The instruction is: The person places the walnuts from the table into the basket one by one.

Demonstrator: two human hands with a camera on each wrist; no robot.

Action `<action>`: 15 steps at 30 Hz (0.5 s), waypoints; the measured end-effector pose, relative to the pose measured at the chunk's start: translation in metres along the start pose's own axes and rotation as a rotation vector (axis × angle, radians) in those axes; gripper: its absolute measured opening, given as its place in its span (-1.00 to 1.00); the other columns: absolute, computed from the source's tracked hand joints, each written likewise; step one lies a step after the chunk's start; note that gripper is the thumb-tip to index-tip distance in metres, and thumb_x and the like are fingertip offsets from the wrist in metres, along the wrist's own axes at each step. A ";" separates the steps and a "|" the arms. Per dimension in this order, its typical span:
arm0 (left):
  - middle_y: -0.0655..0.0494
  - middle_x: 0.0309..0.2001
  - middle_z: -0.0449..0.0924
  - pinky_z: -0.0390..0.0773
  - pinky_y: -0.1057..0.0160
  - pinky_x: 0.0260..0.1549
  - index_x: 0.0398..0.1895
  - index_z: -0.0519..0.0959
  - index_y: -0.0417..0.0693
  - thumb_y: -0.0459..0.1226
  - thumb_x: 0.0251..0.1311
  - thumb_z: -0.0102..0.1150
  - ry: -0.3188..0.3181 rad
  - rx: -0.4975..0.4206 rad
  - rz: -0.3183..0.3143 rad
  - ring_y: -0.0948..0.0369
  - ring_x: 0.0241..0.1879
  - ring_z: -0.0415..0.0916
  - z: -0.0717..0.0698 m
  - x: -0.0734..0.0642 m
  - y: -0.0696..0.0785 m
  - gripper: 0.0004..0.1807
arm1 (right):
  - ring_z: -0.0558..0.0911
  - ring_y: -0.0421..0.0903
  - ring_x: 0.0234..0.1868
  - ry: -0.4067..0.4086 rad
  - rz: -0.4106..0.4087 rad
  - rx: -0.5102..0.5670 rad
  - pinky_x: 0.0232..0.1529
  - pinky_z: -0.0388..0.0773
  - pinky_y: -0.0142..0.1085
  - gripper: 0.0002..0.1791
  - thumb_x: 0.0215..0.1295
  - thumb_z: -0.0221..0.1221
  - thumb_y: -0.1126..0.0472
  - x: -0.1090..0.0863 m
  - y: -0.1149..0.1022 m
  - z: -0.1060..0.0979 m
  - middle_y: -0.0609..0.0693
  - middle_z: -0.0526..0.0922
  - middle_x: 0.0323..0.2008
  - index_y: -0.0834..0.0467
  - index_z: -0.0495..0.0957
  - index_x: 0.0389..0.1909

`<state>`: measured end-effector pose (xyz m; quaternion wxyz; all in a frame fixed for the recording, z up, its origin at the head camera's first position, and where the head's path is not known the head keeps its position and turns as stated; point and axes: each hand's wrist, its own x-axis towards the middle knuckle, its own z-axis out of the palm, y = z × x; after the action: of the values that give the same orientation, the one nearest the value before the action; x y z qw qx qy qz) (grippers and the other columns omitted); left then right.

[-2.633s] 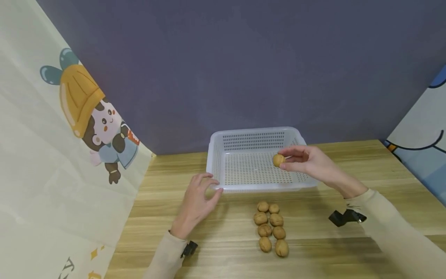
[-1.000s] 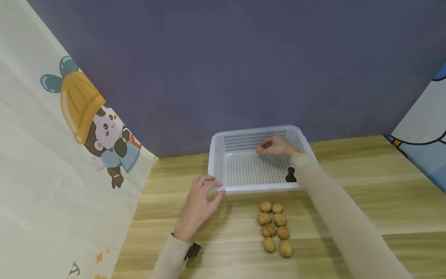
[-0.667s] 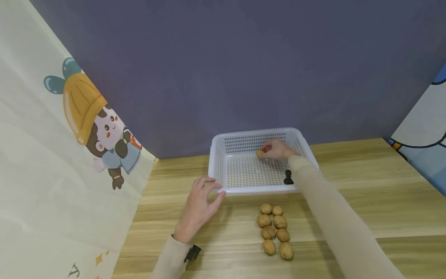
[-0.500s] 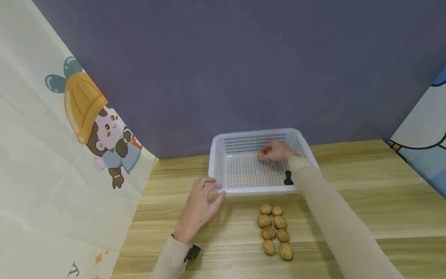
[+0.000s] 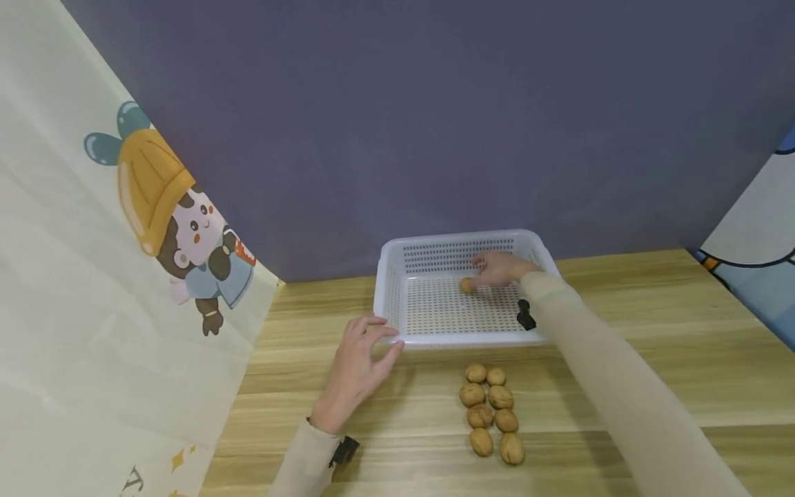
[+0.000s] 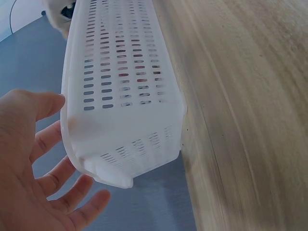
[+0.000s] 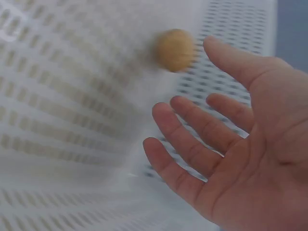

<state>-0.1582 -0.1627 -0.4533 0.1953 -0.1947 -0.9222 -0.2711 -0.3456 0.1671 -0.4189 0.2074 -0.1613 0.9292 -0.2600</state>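
Note:
A white perforated plastic basket point(image 5: 459, 339) stands on the wooden table. Inside it, one walnut point(image 5: 466, 285) lies on the floor towards the back. My right hand point(image 5: 499, 268) reaches into the basket beside that walnut; in the right wrist view its fingers point(image 7: 187, 144) are spread, and a gap separates the thumb from the nut point(image 7: 176, 50). At the front left corner, my left hand point(image 5: 354, 369) touches the basket's rim with thumb and fingertips, its fingers loosely parted in the left wrist view. Several walnuts point(image 5: 480, 416) sit in two columns in front of the basket.
A dark wall panel point(image 5: 397, 138) rises right behind the basket. Pale sheets with cartoon prints flank the table point(image 5: 627, 304) on the left and right. Black straps with small devices point(image 5: 526, 315) are on both wrists.
My right hand carried a walnut from the basket's right side towards its back middle, lowered it, and has let go of it. My left hand has stayed at the rim.

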 end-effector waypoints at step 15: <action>-0.01 0.16 0.68 0.60 -0.08 0.28 -0.05 0.79 0.02 -0.07 0.35 0.40 0.006 -0.020 -0.002 -0.02 0.26 0.53 0.004 0.001 -0.003 -0.76 | 0.70 0.20 0.18 0.303 -0.254 0.047 0.17 0.68 0.14 -0.40 0.55 0.25 -0.02 -0.091 -0.040 -0.021 0.26 0.66 0.29 0.21 0.49 0.45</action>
<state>-0.1613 -0.1621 -0.4574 0.1960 -0.1949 -0.9190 -0.2812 -0.2690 0.1806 -0.3535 0.0343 -0.2315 0.9156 -0.3270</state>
